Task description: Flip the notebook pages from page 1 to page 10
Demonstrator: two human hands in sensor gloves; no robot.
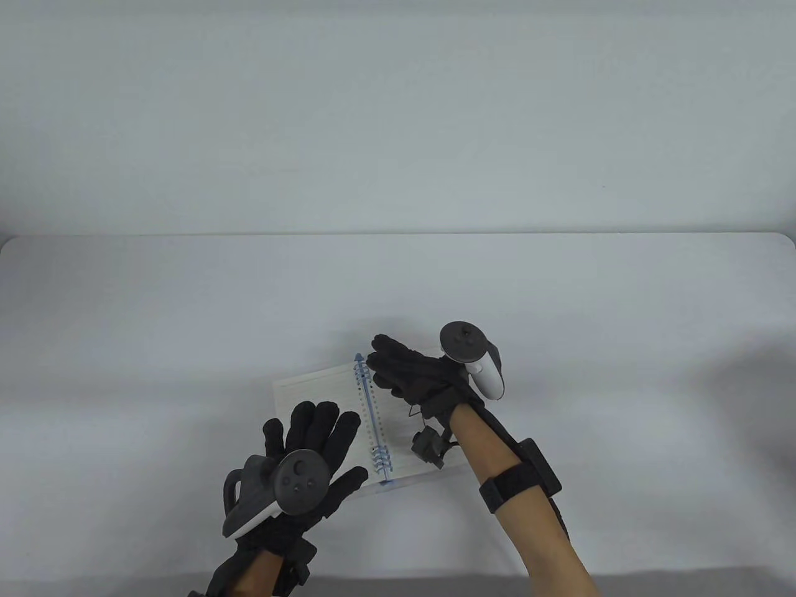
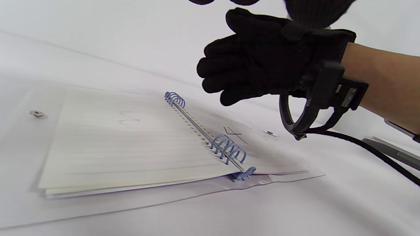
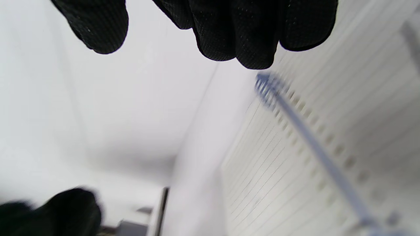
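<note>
table view: right hand (image 1: 415, 377) above open notebook (image 1: 323, 398) (blue spiral)

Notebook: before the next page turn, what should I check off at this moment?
1. Notebook lies open and flat on the table: ok.
2. Right hand above the right page, gripping nothing: ok.
3. Left hand spread over the left page; contact: cannot tell.
4. Blue spiral binding unobstructed: ok.
5. Current page number readable: cannot tell.
</note>
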